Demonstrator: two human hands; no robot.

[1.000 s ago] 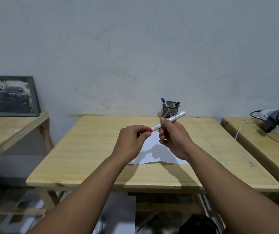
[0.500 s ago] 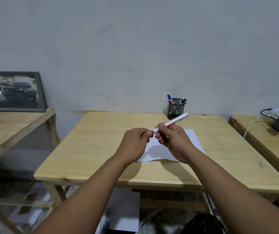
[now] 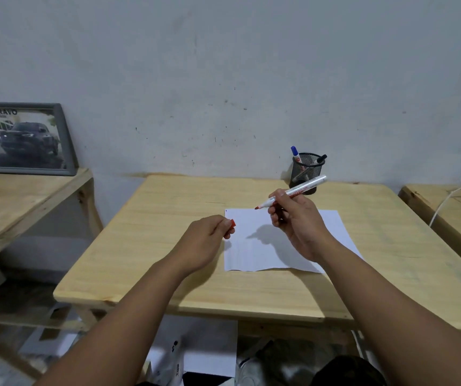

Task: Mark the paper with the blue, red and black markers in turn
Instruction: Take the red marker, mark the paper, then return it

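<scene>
**Red marker uncapped above the paper**

The right hand [image 3: 297, 221] holds the red marker [image 3: 293, 192] above the paper [image 3: 257, 246], its fingers [image 3: 275, 197] closed around the barrel close to the writing end. The marker is tilted: the bare red tip points down and to the left, over the far part of the sheet but not touching it, while the white rear end rises toward the pen holder [image 3: 306, 171]. The left hand [image 3: 205, 240] hangs at the left edge of the paper, with the red cap [image 3: 232, 224] pinched between thumb and fingertips; cap and marker are apart. The paper lies flat on the wooden table [image 3: 168, 235], right of centre, its near edge slightly wavy. The shadow of the right hand falls across the middle of the sheet. Whether any marks are on the sheet cannot be told.

At the far edge of the table, near the wall, the black mesh pen holder stands upright. In it lean 2 markers: the blue marker [image 3: 296, 154] on the left and the black marker [image 3: 319, 159] on the right, both capped ends up. A framed car picture [image 3: 23, 139] leans against the wall on the side table [image 3: 14, 199] to the left. At the right, a white cable [image 3: 443, 206] runs across a third table.
</scene>
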